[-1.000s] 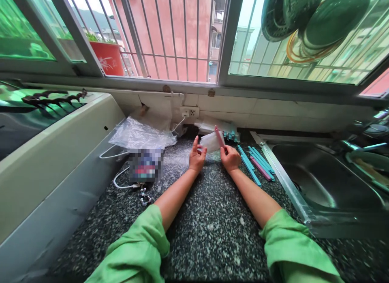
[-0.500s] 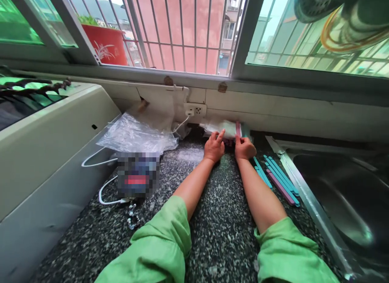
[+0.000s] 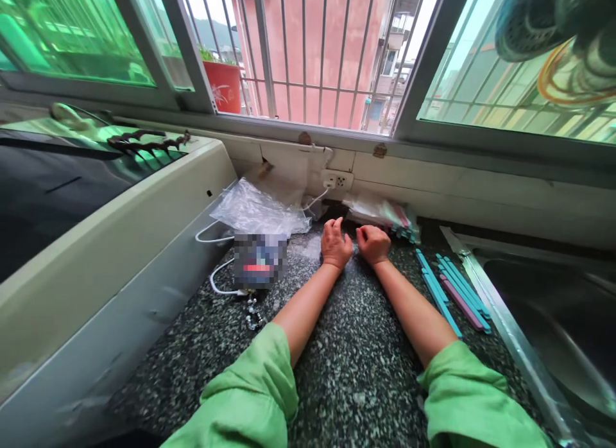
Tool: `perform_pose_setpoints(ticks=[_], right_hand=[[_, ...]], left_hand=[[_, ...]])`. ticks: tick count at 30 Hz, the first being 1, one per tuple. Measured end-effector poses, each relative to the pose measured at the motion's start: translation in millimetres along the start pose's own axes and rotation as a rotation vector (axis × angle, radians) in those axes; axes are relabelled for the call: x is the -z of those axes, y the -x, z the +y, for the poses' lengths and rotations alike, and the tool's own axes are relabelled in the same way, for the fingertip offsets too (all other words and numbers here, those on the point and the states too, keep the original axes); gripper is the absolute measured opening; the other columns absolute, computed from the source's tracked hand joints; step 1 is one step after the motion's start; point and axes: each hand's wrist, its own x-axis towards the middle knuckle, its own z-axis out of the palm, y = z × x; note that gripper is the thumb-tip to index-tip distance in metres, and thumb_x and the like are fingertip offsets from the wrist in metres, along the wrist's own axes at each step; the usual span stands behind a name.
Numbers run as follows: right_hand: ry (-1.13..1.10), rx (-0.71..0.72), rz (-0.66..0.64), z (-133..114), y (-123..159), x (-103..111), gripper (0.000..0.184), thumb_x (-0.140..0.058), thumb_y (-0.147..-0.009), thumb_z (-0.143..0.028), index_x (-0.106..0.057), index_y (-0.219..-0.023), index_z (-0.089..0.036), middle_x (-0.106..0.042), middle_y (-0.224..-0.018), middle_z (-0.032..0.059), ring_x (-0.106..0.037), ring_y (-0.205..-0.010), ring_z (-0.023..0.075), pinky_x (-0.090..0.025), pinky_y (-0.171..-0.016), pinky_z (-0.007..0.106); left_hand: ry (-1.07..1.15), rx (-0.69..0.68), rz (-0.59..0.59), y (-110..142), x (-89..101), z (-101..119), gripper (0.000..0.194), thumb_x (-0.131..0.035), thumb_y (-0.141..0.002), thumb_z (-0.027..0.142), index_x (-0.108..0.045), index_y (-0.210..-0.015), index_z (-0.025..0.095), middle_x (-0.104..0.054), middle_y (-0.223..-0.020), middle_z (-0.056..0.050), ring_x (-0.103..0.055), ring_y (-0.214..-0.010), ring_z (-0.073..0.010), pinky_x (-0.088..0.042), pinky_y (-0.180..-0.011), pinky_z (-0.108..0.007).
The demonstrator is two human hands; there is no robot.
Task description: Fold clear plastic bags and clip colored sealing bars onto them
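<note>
Near the back of the speckled counter, my left hand (image 3: 335, 246) has its fingers curled, with the thumb toward my right hand. Close beside it, my right hand (image 3: 374, 244) is closed, knuckles up. A faint clear shimmer shows between the hands, but whatever the fingers hold is hidden. Just behind them lies a pile of clear plastic bags (image 3: 368, 208), with pink and teal pieces showing at its right end. To the right of my right forearm, several teal sticks (image 3: 464, 284) lie side by side with a pink stick (image 3: 459, 300).
A metal sink (image 3: 543, 287) borders the counter on the right. Toward the left are crumpled clear plastic (image 3: 260, 207), a blurred-out item (image 3: 260, 262) with a bead chain (image 3: 253, 314), and a white cable (image 3: 214, 282). A white-sided appliance (image 3: 183, 178) stands farther left. A wall socket (image 3: 337, 180) is behind.
My hands have drawn back from the bag pile and closer together. My right hand has left the pink-edged bag and curled up. The view has swung left.
</note>
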Motion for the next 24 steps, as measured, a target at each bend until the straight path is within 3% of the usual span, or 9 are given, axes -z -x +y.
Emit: perform_pose_setpoints(ticks=[6,10,13,18,24], right_hand=[[-0.093,-0.11,-0.009,-62,-1,-45,0.027,-0.042,-0.083,-0.033,-0.064,-0.087,-0.018,-0.067,-0.083,0.0063,-0.059,-0.075,0.0168,-0.04,-0.067,0.025],[-0.133,-0.247,-0.018,-86,-24,-69,0.028,-0.048,-0.08,-0.036,-0.065,-0.09,-0.017,-0.067,-0.083,0.0074,-0.059,-0.071,0.0174,-0.04,-0.061,0.026],[-0.156,-0.297,-0.041,-96,-41,-77,0.021,-0.052,-0.077,-0.031,-0.067,-0.081,-0.017,-0.067,-0.076,0.0068,-0.058,-0.067,0.0176,-0.039,-0.059,0.026],[-0.193,-0.211,-0.029,-106,-50,-65,0.015,-0.051,-0.076,-0.024,-0.066,-0.074,-0.02,-0.065,-0.074,0.004,-0.056,-0.07,0.0171,-0.04,-0.065,0.027],[-0.243,-0.04,0.041,-107,-42,-26,0.016,-0.049,-0.078,-0.026,-0.063,-0.075,-0.018,-0.061,-0.077,0.0043,-0.053,-0.071,0.0153,-0.041,-0.071,0.027]], left_hand=[[0.037,0.107,0.159,20,34.0,-16,0.05,-0.048,-0.069,0.012,-0.043,-0.119,0.011,-0.044,-0.12,-0.018,-0.039,-0.121,-0.0284,-0.033,-0.102,-0.046],[0.066,0.157,0.151,39,50.7,-24,0.055,-0.046,-0.07,0.011,-0.04,-0.124,0.011,-0.04,-0.13,-0.019,-0.036,-0.127,-0.0282,-0.031,-0.104,-0.046],[0.06,0.217,0.125,44,56.2,-28,0.06,-0.047,-0.069,0.01,-0.038,-0.128,0.012,-0.036,-0.137,-0.019,-0.029,-0.132,-0.0287,-0.028,-0.107,-0.046],[0.064,0.298,0.11,38,55.1,-28,0.066,-0.05,-0.068,0.011,-0.034,-0.132,0.012,-0.029,-0.144,-0.019,-0.021,-0.136,-0.0299,-0.027,-0.107,-0.047],[0.085,0.364,0.058,34,57.0,-22,0.065,-0.05,-0.07,0.014,-0.034,-0.132,0.009,-0.025,-0.146,-0.021,-0.019,-0.136,-0.03,-0.025,-0.108,-0.045]])
